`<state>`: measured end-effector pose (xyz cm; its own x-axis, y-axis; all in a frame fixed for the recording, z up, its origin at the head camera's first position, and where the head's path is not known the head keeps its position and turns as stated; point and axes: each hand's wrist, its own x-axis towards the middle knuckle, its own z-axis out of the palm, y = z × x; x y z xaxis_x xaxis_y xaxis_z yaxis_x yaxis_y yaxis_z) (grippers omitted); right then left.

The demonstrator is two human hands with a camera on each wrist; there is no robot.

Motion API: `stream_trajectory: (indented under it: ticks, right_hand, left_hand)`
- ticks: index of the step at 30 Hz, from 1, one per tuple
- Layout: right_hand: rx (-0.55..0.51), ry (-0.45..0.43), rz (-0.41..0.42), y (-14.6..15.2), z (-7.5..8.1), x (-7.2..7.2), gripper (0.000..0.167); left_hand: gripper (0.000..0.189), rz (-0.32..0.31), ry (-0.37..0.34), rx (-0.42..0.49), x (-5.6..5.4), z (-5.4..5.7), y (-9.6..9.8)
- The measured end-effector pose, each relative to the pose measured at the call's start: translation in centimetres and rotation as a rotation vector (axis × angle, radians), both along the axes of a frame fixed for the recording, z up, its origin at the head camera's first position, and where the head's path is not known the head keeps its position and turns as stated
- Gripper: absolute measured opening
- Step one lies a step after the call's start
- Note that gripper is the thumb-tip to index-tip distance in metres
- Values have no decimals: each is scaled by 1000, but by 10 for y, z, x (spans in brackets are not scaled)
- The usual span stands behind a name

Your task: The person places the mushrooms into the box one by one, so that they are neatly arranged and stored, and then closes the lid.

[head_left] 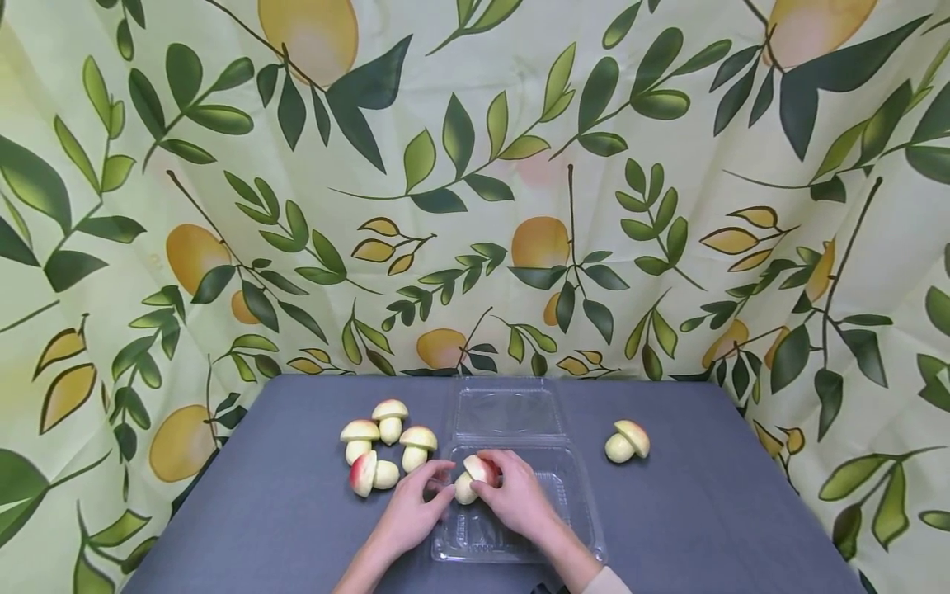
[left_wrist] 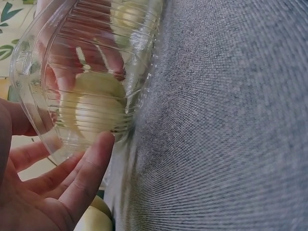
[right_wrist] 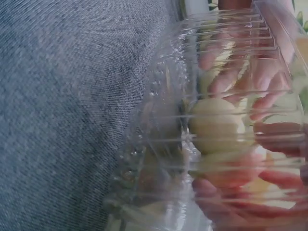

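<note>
Fingers and thumb of the right hand (head_left: 514, 493) pinch a mushroom-shaped piece (head_left: 466, 488) by its red-tinged cap; the cap points to about 1 o'clock and the pale stem to about 7. That piece is at the 10 o'clock part of a clear plastic container (head_left: 577, 499), and both wrist views show it through the ribbed wall; I cannot tell whether it touches the container's floor. Fingers of the left hand (head_left: 412, 507) are loosely bent at the container's 9 o'clock side, the thumb apart from them and nothing gripped between; whether the fingertips touch the wall is unclear.

The container's lid (head_left: 508, 412) lies folded open at 12 o'clock from the body. From the held piece, four similar pieces (head_left: 389, 410) cluster at about 10 o'clock on the grey bench (head_left: 690, 503); three have their caps towards 12, while the nearest points its red cap to 9 and its stem to 3. One lone piece (head_left: 619, 449) lies between 2 and 3 o'clock, well apart from the container. Beyond the bench, at 12 o'clock, hangs a leaf-and-fruit patterned cloth (head_left: 482, 247).
</note>
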<state>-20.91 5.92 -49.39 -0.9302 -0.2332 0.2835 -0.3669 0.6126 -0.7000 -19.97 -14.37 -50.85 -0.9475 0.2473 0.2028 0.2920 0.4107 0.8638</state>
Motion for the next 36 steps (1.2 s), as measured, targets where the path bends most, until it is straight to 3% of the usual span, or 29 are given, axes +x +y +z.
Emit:
stream_trajectory:
  ticks: [8,16,27,36]
  right_hand:
    - [-13,44,-18,2,1,1,37]
    - [-6,-7,-4,12,18,9,29]
    - [24,-59,42,37,31,24,30]
    - [-23,-57,-36,62,51,27,23]
  left_hand:
    - [33,5,-14,-10,0,0,1]
    - [34,20,-9,-18,1,0,0]
    - [34,17,-9,-29,1,0,-1]
    - [34,-3,-7,-27,1,1,-1]
